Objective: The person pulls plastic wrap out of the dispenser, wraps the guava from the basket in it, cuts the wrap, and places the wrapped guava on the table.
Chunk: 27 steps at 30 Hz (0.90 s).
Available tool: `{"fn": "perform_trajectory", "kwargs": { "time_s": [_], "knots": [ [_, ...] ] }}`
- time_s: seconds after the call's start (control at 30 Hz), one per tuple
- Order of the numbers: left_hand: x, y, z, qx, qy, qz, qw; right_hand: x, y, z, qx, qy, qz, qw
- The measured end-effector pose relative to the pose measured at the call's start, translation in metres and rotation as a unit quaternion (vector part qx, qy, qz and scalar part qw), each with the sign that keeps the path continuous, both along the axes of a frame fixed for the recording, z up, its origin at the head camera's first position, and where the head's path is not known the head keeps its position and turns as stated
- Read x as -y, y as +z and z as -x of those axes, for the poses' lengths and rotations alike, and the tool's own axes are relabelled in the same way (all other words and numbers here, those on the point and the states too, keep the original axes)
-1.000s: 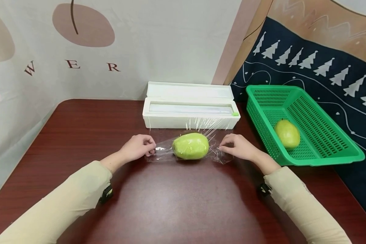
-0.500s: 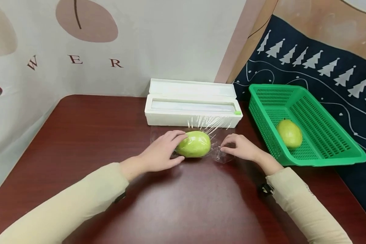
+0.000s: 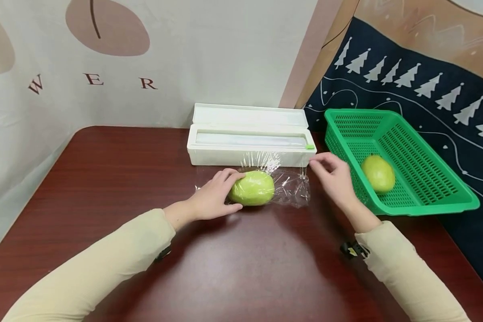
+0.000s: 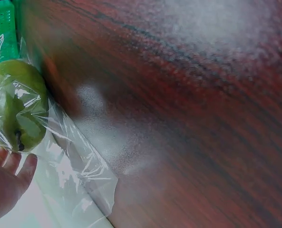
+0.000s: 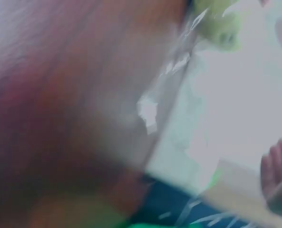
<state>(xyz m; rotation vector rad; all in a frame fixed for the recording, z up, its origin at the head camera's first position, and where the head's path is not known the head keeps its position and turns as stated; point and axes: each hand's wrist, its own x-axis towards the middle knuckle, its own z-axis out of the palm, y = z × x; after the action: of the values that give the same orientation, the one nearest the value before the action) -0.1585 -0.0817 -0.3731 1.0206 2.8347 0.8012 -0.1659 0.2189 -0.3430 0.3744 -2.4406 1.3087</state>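
A green pear (image 3: pixel 252 188) lies on its side under clear plastic wrap (image 3: pixel 291 188) in front of the white cling film dispenser (image 3: pixel 251 154). My left hand (image 3: pixel 211 195) holds the pear's left end, fingers over the top and thumb at the front. In the left wrist view the pear (image 4: pixel 19 107) shows its dark stem, and loose film (image 4: pixel 83 171) spreads beside it. Past the dispenser's right front corner, my right hand (image 3: pixel 336 179) is raised with fingers loosely bent; nothing is visible between them. The right wrist view is blurred, showing only fingers (image 5: pixel 276 166) at the edge.
A green plastic basket (image 3: pixel 422 210) stands at the right with another pear (image 3: pixel 378 174) inside. The dispenser's lid (image 3: pixel 249 116) is raised, and a small green slider (image 3: pixel 310 146) sits at its right end. Everything stands on a dark red wooden table (image 3: pixel 133 179) against a printed curtain.
My left hand has let go of the film's left side and moved right onto the pear. My right hand has left the bunched film and risen toward the dispenser's right corner; the film has spread out.
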Motion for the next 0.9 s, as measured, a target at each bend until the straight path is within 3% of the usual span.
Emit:
{"fn": "perform_trajectory", "kwargs": {
  "time_s": [0.07,0.13,0.23,0.3,0.4,0.57,0.9],
  "knots": [
    [0.001,0.001,0.001,0.001,0.002,-0.004,1.0,0.016,0.003,-0.007,-0.047,0.072,-0.069,0.9939],
    [0.001,0.001,0.001,0.0,0.002,-0.011,0.9999,0.031,0.002,-0.011,-0.057,0.144,-0.153,0.9759],
    [0.002,0.001,0.002,0.009,-0.003,-0.023,0.9997,0.046,-0.004,-0.012,-0.022,0.211,-0.24,0.9474],
    [0.002,0.001,0.004,0.019,-0.01,-0.031,0.9993,0.051,-0.009,-0.01,0.006,0.22,-0.268,0.9378],
    [0.002,-0.001,0.007,0.036,-0.018,-0.045,0.9982,0.053,-0.015,-0.005,0.029,0.221,-0.267,0.9376],
    [0.002,-0.003,0.014,0.057,-0.016,-0.069,0.9959,0.054,-0.021,0.004,0.038,0.221,-0.237,0.9452],
    [0.0,-0.005,0.023,0.087,0.009,-0.105,0.9906,0.055,-0.029,0.017,0.055,0.233,-0.206,0.9488]
  ]
}}
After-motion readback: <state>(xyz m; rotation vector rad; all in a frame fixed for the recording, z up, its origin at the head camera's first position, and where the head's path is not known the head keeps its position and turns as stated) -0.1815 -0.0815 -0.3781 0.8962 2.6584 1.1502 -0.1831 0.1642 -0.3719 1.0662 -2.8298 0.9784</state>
